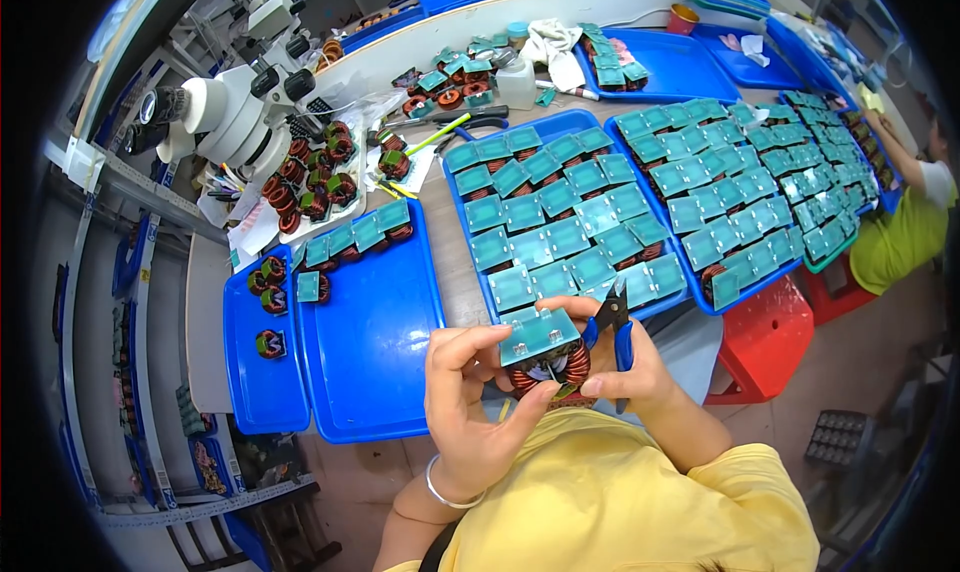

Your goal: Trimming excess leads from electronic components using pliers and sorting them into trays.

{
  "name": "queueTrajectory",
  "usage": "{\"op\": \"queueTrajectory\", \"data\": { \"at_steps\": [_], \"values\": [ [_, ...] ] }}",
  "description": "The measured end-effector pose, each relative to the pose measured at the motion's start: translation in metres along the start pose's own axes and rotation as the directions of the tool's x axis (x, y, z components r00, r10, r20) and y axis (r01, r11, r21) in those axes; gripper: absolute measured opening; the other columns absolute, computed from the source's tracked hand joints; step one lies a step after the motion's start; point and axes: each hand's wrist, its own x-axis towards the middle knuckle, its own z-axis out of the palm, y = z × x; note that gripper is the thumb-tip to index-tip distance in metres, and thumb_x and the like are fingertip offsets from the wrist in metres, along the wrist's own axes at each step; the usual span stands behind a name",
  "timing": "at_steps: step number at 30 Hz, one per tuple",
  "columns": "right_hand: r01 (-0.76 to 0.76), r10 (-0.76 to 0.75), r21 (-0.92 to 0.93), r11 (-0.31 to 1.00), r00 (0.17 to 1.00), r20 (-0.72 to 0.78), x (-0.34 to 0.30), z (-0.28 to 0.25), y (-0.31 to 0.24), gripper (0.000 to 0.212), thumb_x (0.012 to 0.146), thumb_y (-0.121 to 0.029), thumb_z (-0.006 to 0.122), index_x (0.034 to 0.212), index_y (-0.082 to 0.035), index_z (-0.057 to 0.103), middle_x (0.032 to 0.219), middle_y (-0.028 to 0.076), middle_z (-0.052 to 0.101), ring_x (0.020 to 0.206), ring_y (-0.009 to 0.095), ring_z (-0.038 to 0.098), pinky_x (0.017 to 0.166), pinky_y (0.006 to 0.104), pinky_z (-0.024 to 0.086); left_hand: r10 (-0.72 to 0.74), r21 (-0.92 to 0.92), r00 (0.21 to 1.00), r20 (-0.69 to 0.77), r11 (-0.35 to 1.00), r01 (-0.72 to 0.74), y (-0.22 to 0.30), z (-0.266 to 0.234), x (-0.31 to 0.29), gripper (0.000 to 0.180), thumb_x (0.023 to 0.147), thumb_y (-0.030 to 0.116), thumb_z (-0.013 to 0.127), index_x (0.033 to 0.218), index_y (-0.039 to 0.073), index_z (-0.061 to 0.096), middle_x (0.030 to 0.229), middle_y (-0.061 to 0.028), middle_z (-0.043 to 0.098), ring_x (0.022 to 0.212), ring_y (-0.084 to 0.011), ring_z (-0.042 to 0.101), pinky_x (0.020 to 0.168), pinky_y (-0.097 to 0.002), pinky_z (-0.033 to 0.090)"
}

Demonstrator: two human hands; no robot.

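Close to my body, my left hand [472, 404] grips a copper-wound toroidal coil [578, 364] topped by a green plate [540, 336]. Its fingers lie along the plate's left side, and the thumb reaches the coil from below. My right hand [645, 377] has blue-handled side cutters [612, 327] tucked in it, their dark jaws pointing up and away from me. Fingers of that hand also steady the coil's right side. Part of the coil's underside is hidden by my fingers.
Just beyond my hands, a blue tray [455, 202] holds rows of green-plated coils. Another blue tray [370, 342] on the left carries a few along its far edge. A microscope [225, 122] stands far left; a red stool [765, 337] is right. A co-worker [910, 202] sits far right.
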Motion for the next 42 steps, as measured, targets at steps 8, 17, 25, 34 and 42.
{"op": "queueTrajectory", "data": {
  "at_steps": [8, 17, 25, 34, 42],
  "values": [
    [-0.103, 0.1, -0.024, 0.994, 0.99, -0.1, -0.005, 0.001, -0.001, 0.078, 0.061, -0.01, 0.071, 0.126, 0.007, 0.032, 0.122, 0.017, 0.044, 0.11, 0.023, 0.048, 0.094, 0.0337, 0.037, 0.071, 0.19, 0.997, 0.02, 0.979, -0.073, 0.004, -0.001, 0.003, 0.043, 0.063, 0.006, 0.076, 0.103, 0.002, 0.06, 0.082, -0.0033, 0.042, 0.065, -0.0098, 0.041, 0.054, -0.0204, 0.039],
    [-0.039, 0.033, -0.27, 0.962, 0.999, -0.026, -0.015, 0.008, -0.01, 0.066, 0.067, -0.007, 0.072, 0.125, 0.001, 0.041, 0.101, 0.006, 0.055, 0.092, 0.012, 0.051, 0.085, 0.0287, 0.04, 0.081, 0.219, 0.979, 0.188, 0.968, -0.122, 0.003, -0.013, 0.003, 0.049, 0.061, 0.013, 0.078, 0.106, 0.002, 0.06, 0.079, -0.002, 0.042, 0.067, -0.0112, 0.04, 0.058, -0.0207, 0.037],
    [0.21, -0.227, -0.707, 0.675, 0.971, 0.071, -0.022, 0.024, -0.032, 0.068, 0.06, -0.008, 0.079, 0.119, 0.002, 0.046, 0.096, 0.009, 0.053, 0.081, 0.014, 0.053, 0.071, 0.0249, 0.044, 0.028, -0.162, 0.991, 0.131, 0.987, -0.007, -0.01, -0.009, -0.002, 0.046, 0.074, 0.02, 0.07, 0.111, -0.003, 0.052, 0.093, -0.0085, 0.047, 0.078, -0.0138, 0.047, 0.068, -0.0231, 0.04],
    [0.325, -0.361, -0.828, 0.458, 0.919, 0.161, -0.025, 0.027, -0.036, 0.068, 0.056, -0.01, 0.083, 0.113, 0.004, 0.049, 0.087, 0.011, 0.054, 0.072, 0.014, 0.054, 0.059, 0.0225, 0.047, -0.023, -0.226, 0.977, 0.212, 0.971, 0.072, -0.006, -0.005, -0.001, 0.034, 0.081, 0.013, 0.062, 0.11, -0.003, 0.054, 0.101, -0.0131, 0.047, 0.09, -0.0177, 0.052, 0.074, -0.0258, 0.046],
    [0.28, -0.396, -0.801, 0.529, 0.916, 0.058, -0.027, 0.029, -0.029, 0.068, 0.058, -0.007, 0.08, 0.116, 0.007, 0.046, 0.08, 0.008, 0.054, 0.069, 0.014, 0.053, 0.06, 0.0235, 0.043, -0.005, -0.064, 0.965, 0.261, 0.998, 0.022, -0.004, -0.008, 0.003, 0.027, 0.08, 0.006, 0.058, 0.106, -0.003, 0.06, 0.101, -0.0126, 0.047, 0.087, -0.0177, 0.054, 0.074, -0.0268, 0.046]
  ]
}}
